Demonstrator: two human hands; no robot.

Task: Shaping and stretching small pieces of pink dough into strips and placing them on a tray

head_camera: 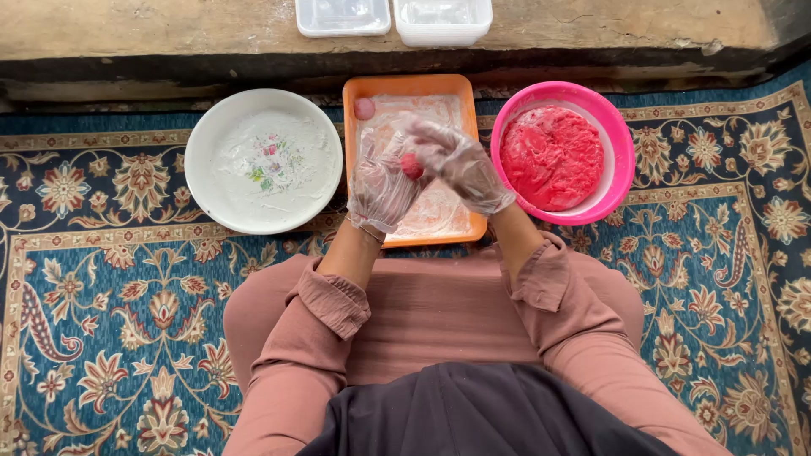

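Hands: left hand (382, 184) and right hand (460, 165), both in clear plastic gloves, pressed together around a small red dough ball (411, 166), which peeks out between the palms above the tray.
Tray: orange rectangular tray (412, 84) dusted white, with one finished pale pink ball (364, 108) in its far left corner.
Bowl: pink plastic bowl (621, 143) to the right, holding a mound of red dough (551, 157).
Plate: white floral plate (263, 160) to the left, coated with white powder.
Setting: person seated on a blue patterned carpet (110, 279), in rolled pink sleeves; two clear plastic containers (393, 17) on the stone ledge (169, 29) beyond.
Technique: rolling well here looks to call for light, even, circling pressure between cupped palms, held over the tray so crumbs drop there; squeezing hard would likely flatten the ball.
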